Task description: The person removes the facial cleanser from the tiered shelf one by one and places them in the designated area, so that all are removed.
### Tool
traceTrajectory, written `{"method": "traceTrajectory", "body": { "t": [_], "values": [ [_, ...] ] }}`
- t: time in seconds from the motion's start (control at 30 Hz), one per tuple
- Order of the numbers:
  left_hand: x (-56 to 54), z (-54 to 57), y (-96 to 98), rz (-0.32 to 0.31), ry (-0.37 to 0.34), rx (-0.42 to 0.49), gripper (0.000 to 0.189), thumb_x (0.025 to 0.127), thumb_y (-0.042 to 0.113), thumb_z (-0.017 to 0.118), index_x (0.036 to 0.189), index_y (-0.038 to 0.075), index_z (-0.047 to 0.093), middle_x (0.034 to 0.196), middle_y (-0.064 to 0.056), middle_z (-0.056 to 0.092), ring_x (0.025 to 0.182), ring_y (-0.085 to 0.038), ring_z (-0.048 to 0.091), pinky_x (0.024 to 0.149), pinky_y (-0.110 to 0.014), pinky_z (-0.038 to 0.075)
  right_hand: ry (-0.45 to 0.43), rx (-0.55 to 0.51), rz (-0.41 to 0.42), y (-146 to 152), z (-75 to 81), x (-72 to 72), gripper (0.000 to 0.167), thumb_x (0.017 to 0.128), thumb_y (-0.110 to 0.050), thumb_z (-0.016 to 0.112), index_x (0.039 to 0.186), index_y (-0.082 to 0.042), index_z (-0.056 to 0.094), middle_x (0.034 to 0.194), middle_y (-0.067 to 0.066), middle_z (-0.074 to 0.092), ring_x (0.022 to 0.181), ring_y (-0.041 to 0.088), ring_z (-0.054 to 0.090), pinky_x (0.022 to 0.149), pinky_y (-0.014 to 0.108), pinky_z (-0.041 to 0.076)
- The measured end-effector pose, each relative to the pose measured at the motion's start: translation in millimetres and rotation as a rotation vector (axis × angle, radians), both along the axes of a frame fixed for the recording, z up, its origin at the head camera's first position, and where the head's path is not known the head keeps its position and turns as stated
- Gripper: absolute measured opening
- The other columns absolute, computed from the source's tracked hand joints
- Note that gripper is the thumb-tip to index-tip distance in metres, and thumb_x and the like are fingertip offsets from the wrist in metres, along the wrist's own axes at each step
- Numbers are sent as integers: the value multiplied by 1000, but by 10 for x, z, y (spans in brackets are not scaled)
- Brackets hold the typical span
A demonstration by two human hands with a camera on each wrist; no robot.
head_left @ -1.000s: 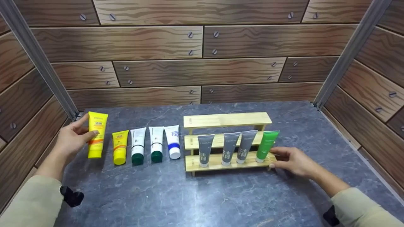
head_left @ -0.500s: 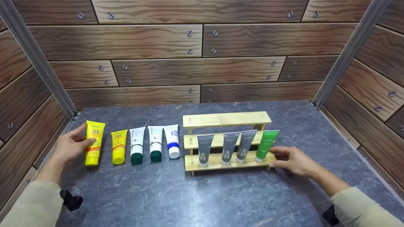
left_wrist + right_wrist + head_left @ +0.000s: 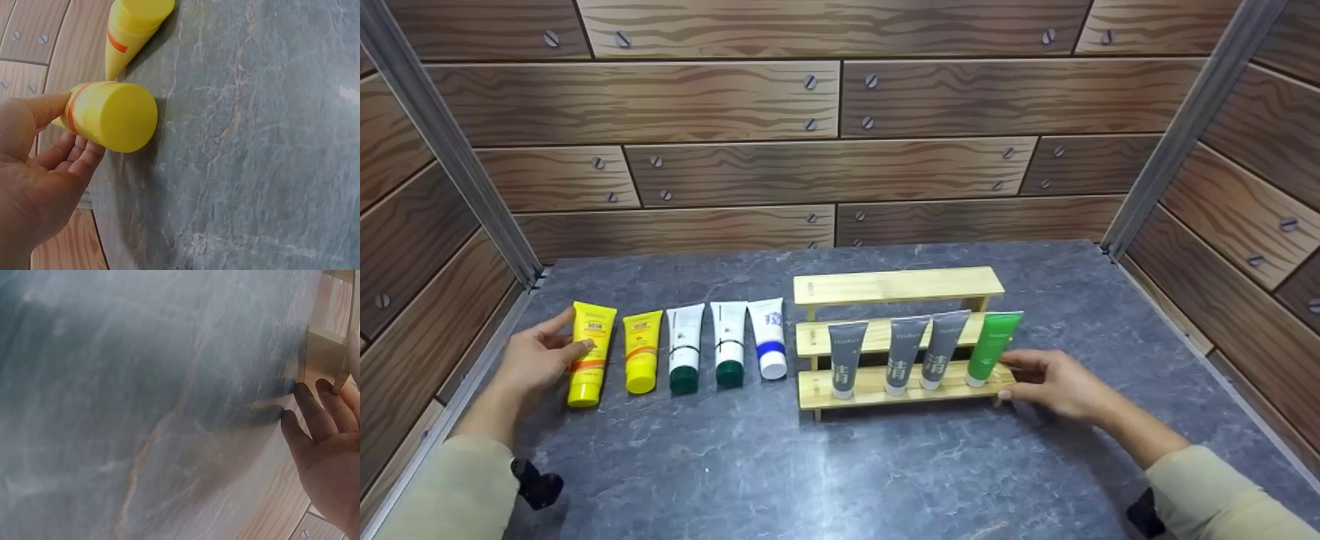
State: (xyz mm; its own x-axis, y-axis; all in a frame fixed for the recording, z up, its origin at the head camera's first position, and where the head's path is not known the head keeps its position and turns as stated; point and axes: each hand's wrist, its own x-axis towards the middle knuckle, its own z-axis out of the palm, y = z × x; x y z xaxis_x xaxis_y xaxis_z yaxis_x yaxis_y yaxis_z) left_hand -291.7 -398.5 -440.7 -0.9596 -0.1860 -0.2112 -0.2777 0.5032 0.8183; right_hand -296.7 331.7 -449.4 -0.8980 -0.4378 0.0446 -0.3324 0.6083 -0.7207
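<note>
My left hand (image 3: pixel 534 358) pinches a large yellow squeeze tube (image 3: pixel 592 360) between thumb and fingers, its cap end down close over the table. In the left wrist view the tube's round yellow cap (image 3: pixel 130 119) faces the camera. A smaller yellow tube (image 3: pixel 642 354) lies just to its right. My right hand (image 3: pixel 1061 386) grips the right end of a three-step wooden rack (image 3: pixel 896 285), thumb at the front of the lowest step. The right wrist view shows its fingers (image 3: pixel 316 417) at the rack's end panel (image 3: pixel 323 354).
Two white tubes with green caps (image 3: pixel 684 379) and a white tube with a blue band (image 3: pixel 769 341) continue the row left of the rack. Several grey tubes (image 3: pixel 847 360) and a green tube (image 3: pixel 994 349) lean on the lowest step. Wood-patterned walls (image 3: pixel 735 97) enclose the grey table (image 3: pixel 720 472).
My left hand has lowered the large yellow tube toward the table, shifting it slightly left, then back right beside the smaller one. The right hand and the rack have stayed put.
</note>
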Motion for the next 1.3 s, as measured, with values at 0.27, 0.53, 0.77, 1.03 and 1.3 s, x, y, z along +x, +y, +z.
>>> {"method": "traceTrajectory", "body": {
  "t": [0.27, 0.53, 0.77, 1.03, 1.3],
  "values": [
    [-25, -46, 9, -6, 7, -28, 79, 109, 31, 62, 169, 13, 13, 161, -39, 32, 146, -51, 38, 115, -58, 43, 17, 28, -18, 2, 1, -3, 60, 92, -21, 85, 137, 11, 62, 133, 28, 67, 120, 42, 68, 102, 39, 56],
    [-43, -103, 30, -15, 5, -72, 78, 109, 33, 61, 168, 8, 16, 157, -39, 38, 140, -47, 46, 90, -30, 56, 14, 56, -41, 6, 10, 1, 62, 91, -24, 85, 138, 10, 63, 136, 29, 66, 122, 43, 66, 105, 48, 53],
    [-60, -137, 36, -16, -9, -65, 78, 109, 32, 62, 168, 7, 18, 157, -38, 38, 140, -46, 46, 93, -32, 56, 40, 75, -42, 12, 9, 1, 61, 91, -26, 85, 137, 8, 64, 135, 28, 67, 123, 43, 66, 106, 55, 50],
    [-66, -161, 28, -7, -11, -80, 77, 109, 33, 61, 167, 5, 20, 156, -39, 39, 137, -46, 50, 88, -29, 56, -36, -51, 14, -2, -3, -12, 57, 94, -12, 82, 138, 16, 59, 136, 32, 64, 123, 47, 65, 99, 33, 56],
    [-98, -182, 30, -1, -6, -83, 77, 109, 37, 61, 168, 6, 21, 157, -38, 39, 138, -46, 48, 107, -49, 51, -34, -26, -4, -7, 0, 3, 59, 94, -14, 82, 139, 15, 58, 136, 33, 63, 123, 46, 66, 101, 44, 56]
  ]
}}
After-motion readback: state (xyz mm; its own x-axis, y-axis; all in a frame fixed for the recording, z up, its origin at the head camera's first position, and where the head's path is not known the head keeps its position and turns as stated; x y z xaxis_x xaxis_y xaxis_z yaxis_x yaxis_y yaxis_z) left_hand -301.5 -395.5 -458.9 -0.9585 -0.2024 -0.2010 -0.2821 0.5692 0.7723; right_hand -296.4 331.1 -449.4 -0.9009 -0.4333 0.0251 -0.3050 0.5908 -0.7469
